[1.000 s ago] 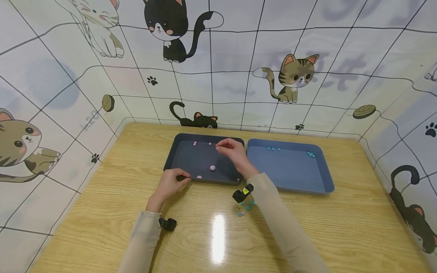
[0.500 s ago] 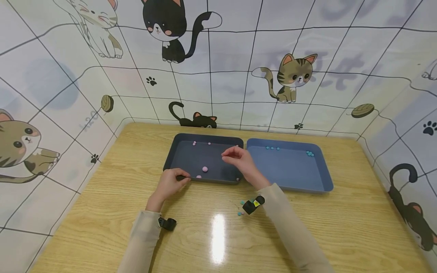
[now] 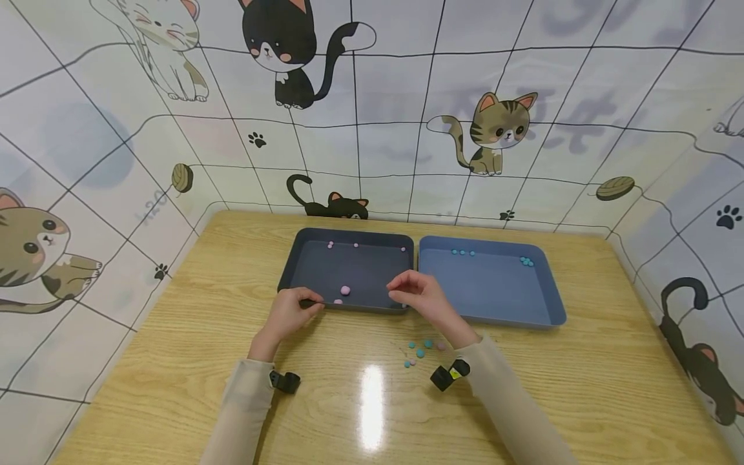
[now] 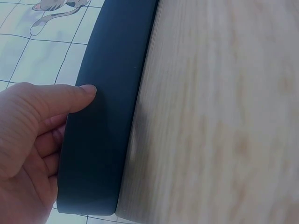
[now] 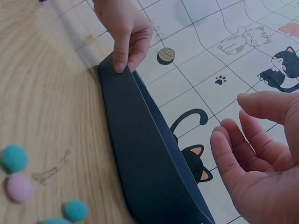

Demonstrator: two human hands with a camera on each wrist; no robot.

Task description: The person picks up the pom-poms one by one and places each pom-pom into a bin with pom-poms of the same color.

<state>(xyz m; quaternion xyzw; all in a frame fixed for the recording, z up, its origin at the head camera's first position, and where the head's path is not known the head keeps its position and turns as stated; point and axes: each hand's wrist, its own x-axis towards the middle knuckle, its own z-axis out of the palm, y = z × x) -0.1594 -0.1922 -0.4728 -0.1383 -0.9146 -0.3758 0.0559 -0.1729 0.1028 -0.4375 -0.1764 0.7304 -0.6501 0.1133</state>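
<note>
the person's left hand (image 3: 287, 314) pinches the near wall of the dark tray (image 3: 374, 268), close to its left corner, thumb on the outer face. the right hand (image 3: 427, 300) hangs by that tray's near right corner, fingers loosely bent, thumb and fingertips apart, nothing between them. pink balls (image 3: 345, 290) lie scattered in the dark tray: a few along the far wall, a bigger one toward the near side, another just beside the near wall. right of it, the blue tray (image 3: 488, 290) holds teal balls (image 3: 463, 252), three in a row by the far wall and a cluster near the far right corner. a loose pile (image 3: 420, 353) of teal and pink balls sits on the wooden table (image 3: 325, 400), in front of the trays. cats decorate the backdrop (image 3: 389, 148).
</note>
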